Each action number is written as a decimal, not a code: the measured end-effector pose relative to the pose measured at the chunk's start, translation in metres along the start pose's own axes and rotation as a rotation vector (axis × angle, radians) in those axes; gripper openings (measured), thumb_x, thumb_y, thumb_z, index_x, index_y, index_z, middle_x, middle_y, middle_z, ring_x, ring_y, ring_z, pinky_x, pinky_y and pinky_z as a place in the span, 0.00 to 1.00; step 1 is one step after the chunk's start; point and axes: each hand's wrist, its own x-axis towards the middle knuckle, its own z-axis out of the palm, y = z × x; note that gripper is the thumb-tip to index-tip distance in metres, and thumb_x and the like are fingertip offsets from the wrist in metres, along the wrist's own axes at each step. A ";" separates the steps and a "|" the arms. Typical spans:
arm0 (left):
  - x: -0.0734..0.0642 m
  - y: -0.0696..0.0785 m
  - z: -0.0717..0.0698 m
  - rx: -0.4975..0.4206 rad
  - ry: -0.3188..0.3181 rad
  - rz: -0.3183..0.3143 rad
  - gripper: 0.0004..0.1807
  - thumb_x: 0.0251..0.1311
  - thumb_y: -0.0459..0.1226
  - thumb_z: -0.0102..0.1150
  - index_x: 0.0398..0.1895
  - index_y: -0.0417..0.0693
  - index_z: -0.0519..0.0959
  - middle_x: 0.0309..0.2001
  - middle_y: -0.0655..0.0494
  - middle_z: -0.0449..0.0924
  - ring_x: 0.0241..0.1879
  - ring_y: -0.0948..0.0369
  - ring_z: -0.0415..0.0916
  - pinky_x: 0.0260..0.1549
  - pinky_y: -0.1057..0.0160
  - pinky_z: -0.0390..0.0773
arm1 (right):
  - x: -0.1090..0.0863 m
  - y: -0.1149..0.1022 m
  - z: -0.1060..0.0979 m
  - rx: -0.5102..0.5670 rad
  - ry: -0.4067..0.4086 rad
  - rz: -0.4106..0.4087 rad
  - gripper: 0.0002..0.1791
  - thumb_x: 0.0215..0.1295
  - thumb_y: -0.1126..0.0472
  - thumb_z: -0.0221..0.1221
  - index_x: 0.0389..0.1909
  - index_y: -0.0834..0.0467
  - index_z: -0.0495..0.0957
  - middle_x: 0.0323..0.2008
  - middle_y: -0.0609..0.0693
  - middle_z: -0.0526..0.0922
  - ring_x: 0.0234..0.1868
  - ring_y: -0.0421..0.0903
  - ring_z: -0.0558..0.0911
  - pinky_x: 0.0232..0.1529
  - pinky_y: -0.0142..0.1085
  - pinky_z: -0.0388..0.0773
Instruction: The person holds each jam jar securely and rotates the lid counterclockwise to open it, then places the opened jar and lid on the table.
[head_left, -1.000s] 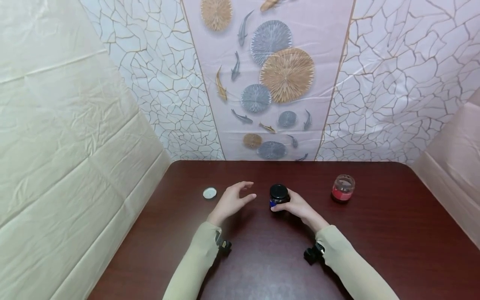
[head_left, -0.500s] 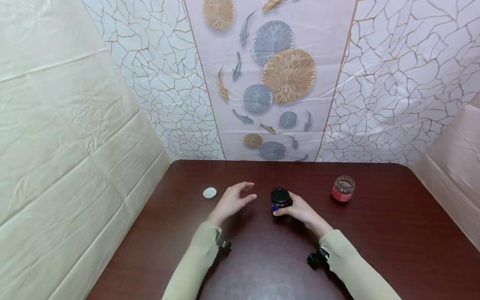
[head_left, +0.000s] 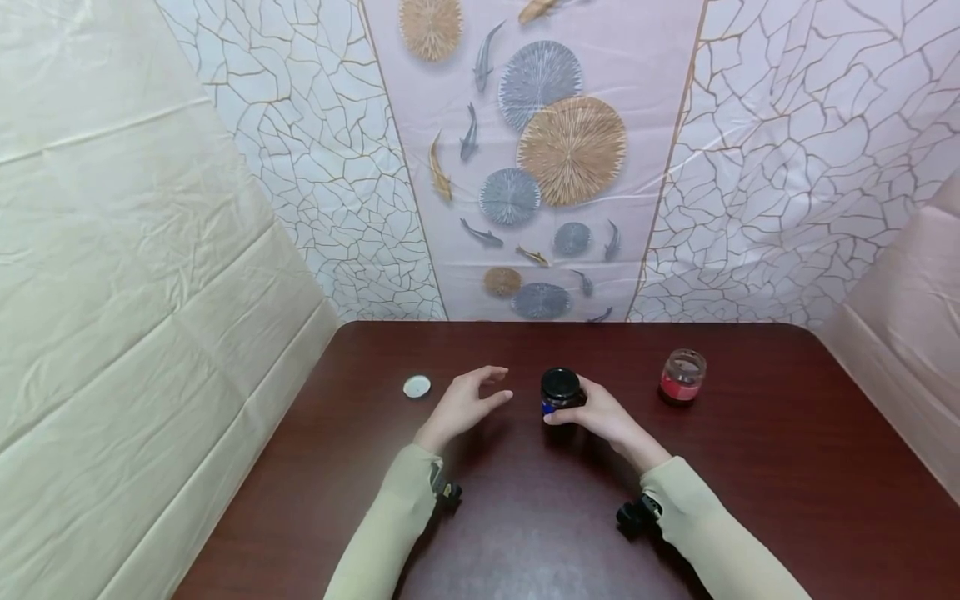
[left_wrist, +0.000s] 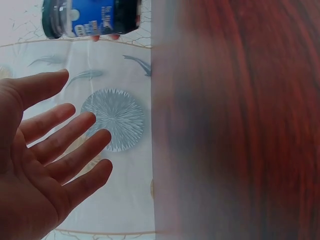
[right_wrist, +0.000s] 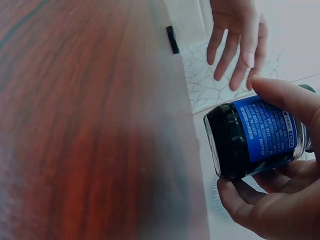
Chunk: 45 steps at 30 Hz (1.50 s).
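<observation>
In the head view, my right hand (head_left: 606,418) holds a glass jar with dark contents, a blue label and a black lid (head_left: 561,385). Its thumb lies against the label and the fingers wrap the far side. The right wrist view shows the jar (right_wrist: 265,134) from its base end, apparently lifted off the table. My left hand (head_left: 463,407) hovers to the left of the jar, apart from it, palm turned toward it. Its fingers (left_wrist: 82,127) are spread and slightly bent, with nothing in them.
A small round lid (head_left: 417,386), pale side up, lies on the dark red-brown table (head_left: 525,517) beyond the left hand. An uncapped glass jar (head_left: 682,379) with a red label stands at the right. Patterned cloth (head_left: 570,150) hangs behind the table.
My right hand and the jar have shifted slightly to the right, with a small dip toward me and back up. My left hand has stayed in place.
</observation>
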 end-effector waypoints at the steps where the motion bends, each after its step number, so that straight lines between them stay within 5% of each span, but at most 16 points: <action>1: 0.000 0.000 0.000 -0.006 -0.003 0.003 0.25 0.68 0.47 0.63 0.64 0.46 0.77 0.58 0.53 0.81 0.60 0.54 0.77 0.60 0.54 0.74 | 0.000 -0.002 -0.001 -0.005 0.003 0.000 0.41 0.53 0.57 0.76 0.67 0.64 0.70 0.57 0.60 0.81 0.60 0.56 0.76 0.65 0.59 0.64; 24: -0.001 -0.003 -0.013 -0.066 0.030 0.004 0.24 0.68 0.42 0.64 0.63 0.43 0.77 0.57 0.41 0.80 0.57 0.45 0.79 0.59 0.46 0.75 | -0.009 -0.053 -0.025 0.008 0.046 -0.102 0.38 0.53 0.53 0.77 0.63 0.59 0.74 0.54 0.58 0.82 0.58 0.54 0.77 0.61 0.53 0.69; 32: 0.000 -0.002 -0.012 -0.089 0.020 0.005 0.24 0.68 0.43 0.64 0.63 0.43 0.77 0.57 0.42 0.80 0.57 0.45 0.78 0.59 0.44 0.74 | -0.011 -0.072 -0.037 0.008 0.032 -0.138 0.40 0.54 0.52 0.76 0.66 0.55 0.72 0.56 0.57 0.81 0.58 0.55 0.77 0.60 0.56 0.70; 45: 0.000 -0.002 -0.009 -0.069 0.018 0.020 0.23 0.67 0.42 0.64 0.62 0.43 0.77 0.55 0.45 0.82 0.56 0.46 0.79 0.59 0.45 0.74 | -0.023 -0.093 -0.046 0.043 0.109 -0.167 0.36 0.55 0.55 0.75 0.65 0.58 0.73 0.55 0.58 0.82 0.53 0.51 0.79 0.56 0.46 0.73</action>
